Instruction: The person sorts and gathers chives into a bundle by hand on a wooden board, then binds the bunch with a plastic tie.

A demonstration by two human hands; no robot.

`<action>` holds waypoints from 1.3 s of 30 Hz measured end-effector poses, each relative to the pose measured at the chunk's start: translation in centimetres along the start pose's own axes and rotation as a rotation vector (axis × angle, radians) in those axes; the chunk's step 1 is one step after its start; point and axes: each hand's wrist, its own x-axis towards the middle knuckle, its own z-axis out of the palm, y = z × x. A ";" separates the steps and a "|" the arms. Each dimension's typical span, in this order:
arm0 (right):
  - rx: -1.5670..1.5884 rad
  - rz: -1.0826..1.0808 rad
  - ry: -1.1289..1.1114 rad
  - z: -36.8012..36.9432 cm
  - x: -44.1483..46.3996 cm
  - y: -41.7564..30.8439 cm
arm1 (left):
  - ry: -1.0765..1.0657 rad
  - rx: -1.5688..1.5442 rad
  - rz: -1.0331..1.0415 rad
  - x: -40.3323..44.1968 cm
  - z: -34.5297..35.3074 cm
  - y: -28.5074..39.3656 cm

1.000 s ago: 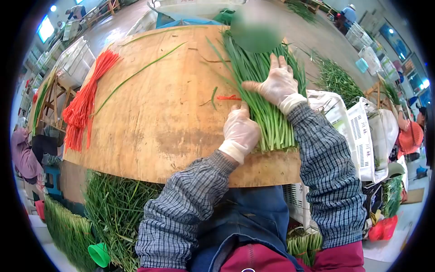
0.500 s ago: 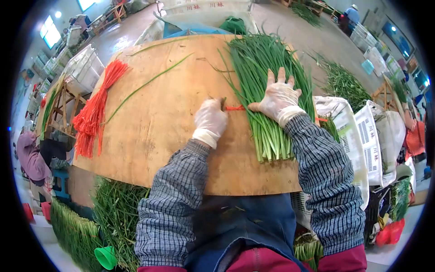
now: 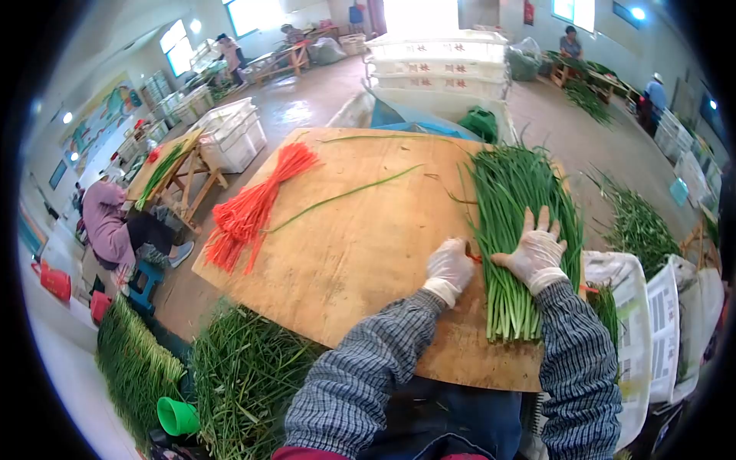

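Note:
A thick bundle of green garlic chives [image 3: 512,303] lies on the right side of a wooden board [image 3: 360,253], its pale cut ends toward me. My right hand [image 3: 538,251], in a thin clear glove, rests spread on top of the stalks. Close to the bundle's left edge, my gloved left hand [image 3: 450,268] is closed on a red tie [image 3: 475,257], whose short visible part runs toward the chives. Where the tie passes under the bundle is hidden. A pile of red ties [image 3: 249,211] lies at the board's left, beside one loose green stalk [image 3: 345,195].
Stacked white crates [image 3: 437,69] stand beyond the board, and more white crates [image 3: 621,307] are at my right. Cut greens [image 3: 249,376] are heaped below left, next to a green cup [image 3: 178,416]. A person in pink [image 3: 107,222] sits at the left by another table.
The view has tilted up and turned left, so the board appears lower and further right. My left hand is nearer the bundle, with less tie showing. My right hand stays on the chives.

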 end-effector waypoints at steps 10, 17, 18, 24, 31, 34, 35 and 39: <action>0.206 0.001 0.070 -1.3 1.0 2.6 | 0.155 -0.247 -0.177 -0.7 1.1 1.8; 0.365 -0.081 0.175 -1.7 2.4 6.0 | 0.100 -0.297 -0.218 -0.3 2.2 1.4; 0.428 -0.074 0.153 -2.3 2.1 6.1 | 0.186 -0.321 -0.221 -0.5 1.8 2.1; 0.675 -0.140 0.275 -2.8 2.7 10.0 | 0.217 -0.271 -0.207 -0.3 2.7 1.2; 1.332 0.142 0.315 -1.2 -1.1 19.5 | 0.112 -0.323 -0.061 -1.0 1.2 1.1; 1.318 0.315 0.252 3.4 -2.6 23.4 | 0.187 -0.343 0.027 -0.5 2.5 -1.0; 1.262 0.331 0.209 5.8 -2.5 25.0 | 0.131 -0.352 -0.022 -0.7 1.7 -0.1; 1.289 0.566 -0.005 9.1 -3.6 23.5 | 0.081 -0.401 -0.150 -0.7 1.7 0.2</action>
